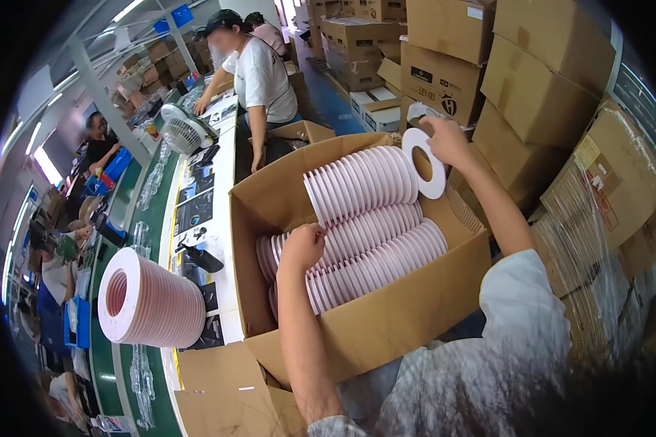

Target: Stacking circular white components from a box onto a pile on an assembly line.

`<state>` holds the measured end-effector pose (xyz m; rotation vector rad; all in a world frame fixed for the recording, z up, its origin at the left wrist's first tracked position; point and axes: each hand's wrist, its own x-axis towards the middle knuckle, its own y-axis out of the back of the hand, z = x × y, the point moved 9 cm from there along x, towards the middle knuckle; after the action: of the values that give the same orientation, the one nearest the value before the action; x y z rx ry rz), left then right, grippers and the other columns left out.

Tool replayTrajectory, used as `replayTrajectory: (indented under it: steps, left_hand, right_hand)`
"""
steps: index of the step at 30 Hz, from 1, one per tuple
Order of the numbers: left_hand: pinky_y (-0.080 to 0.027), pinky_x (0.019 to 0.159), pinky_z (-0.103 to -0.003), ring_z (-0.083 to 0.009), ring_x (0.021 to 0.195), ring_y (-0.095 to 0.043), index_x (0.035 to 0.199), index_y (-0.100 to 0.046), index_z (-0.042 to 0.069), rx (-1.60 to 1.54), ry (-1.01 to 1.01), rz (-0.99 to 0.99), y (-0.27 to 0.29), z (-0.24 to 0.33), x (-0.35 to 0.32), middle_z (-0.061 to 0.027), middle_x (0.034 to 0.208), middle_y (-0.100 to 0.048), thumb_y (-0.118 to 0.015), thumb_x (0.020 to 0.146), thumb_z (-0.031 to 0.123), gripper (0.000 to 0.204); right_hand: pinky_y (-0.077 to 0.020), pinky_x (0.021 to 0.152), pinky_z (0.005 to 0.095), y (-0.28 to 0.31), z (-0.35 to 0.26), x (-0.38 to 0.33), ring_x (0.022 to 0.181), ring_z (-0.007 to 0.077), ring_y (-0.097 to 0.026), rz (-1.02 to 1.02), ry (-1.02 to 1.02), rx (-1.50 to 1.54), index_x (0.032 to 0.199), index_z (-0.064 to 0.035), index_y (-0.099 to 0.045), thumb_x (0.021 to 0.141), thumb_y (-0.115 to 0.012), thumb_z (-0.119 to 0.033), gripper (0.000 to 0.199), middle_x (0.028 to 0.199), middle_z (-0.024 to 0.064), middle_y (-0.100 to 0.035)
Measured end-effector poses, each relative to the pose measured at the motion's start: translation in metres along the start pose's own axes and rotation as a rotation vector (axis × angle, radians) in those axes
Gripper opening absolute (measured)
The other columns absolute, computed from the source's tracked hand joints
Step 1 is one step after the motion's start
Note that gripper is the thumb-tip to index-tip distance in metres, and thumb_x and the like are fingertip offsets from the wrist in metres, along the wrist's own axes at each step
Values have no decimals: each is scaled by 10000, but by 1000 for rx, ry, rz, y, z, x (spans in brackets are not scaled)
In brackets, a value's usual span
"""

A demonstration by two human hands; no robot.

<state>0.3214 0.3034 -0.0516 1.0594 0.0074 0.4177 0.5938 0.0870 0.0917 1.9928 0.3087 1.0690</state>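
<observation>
Rows of white-pink ring-shaped discs (361, 182) stand on edge, packed side by side in an open cardboard box (393, 309). At the far right end of the top row, my right hand (447, 140) pinches the upper rim of a flat white disc (436, 175) with a round hole, its face turned toward me. My left hand (302, 246) is curled near the left end of the rows, fingertips against the disc edges. Whether it grips one of them is hidden.
A cylindrical stack of similar rings (164, 306) stands left of the box, by a green conveyor (142, 386). A fan (186, 131) and black bottle (202, 258) are farther along. Stacked cartons (528, 87) rise at right; a co-worker (266, 80) works beyond the box.
</observation>
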Motion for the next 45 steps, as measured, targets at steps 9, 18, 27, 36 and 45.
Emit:
replayTrajectory:
  steps: [9, 18, 27, 36, 45]
  left_hand:
    - [-502, 903, -365, -277, 1038, -634, 1426, -333, 2, -434, 235, 316, 29, -8, -10, -229, 1228, -603, -791, 777, 273, 839]
    - [-524, 779, -445, -366, 899, -656, 1071, -594, 52, 9, 429, 596, 79, -32, -36, -175, 939, -676, -779, 678, 175, 451]
    - [-514, 730, -438, -352, 809, -650, 1009, -595, 77, 311, -153, 218, 25, 41, -6, -134, 890, -681, -705, 683, 46, 345]
    - [-547, 757, -391, -334, 860, -686, 1033, -650, 30, -106, 281, 32, 28, -17, -23, -206, 903, -694, -804, 631, 95, 435]
    - [-530, 764, -346, -242, 836, -683, 1055, -643, -13, -293, 82, 420, 77, -13, -46, -141, 877, -703, -745, 769, 134, 338]
  right_hand:
    - [-479, 562, 305, 21, -131, -43, 582, 153, -614, -59, 144, 537, 1130, -47, -631, 802, -659, 16, 335, 685, 90, -646]
    - [-527, 710, 302, -113, -146, -101, 745, 168, -643, -447, 69, 919, 1199, 8, -554, 804, -716, -94, 439, 880, 110, -676]
    - [-518, 818, 362, -119, -178, -113, 893, 291, -662, -551, 328, 675, 1248, -7, -568, 710, -769, -145, 590, 1006, 163, -686]
    - [-529, 764, 305, -164, -156, -134, 831, 146, -672, -909, 153, 926, 1071, 38, -660, 778, -729, -89, 327, 914, 95, -719]
    - [-545, 659, 343, -133, -189, -131, 727, 229, -696, -857, 439, 481, 912, 13, -692, 834, -582, -52, 150, 801, 168, -699]
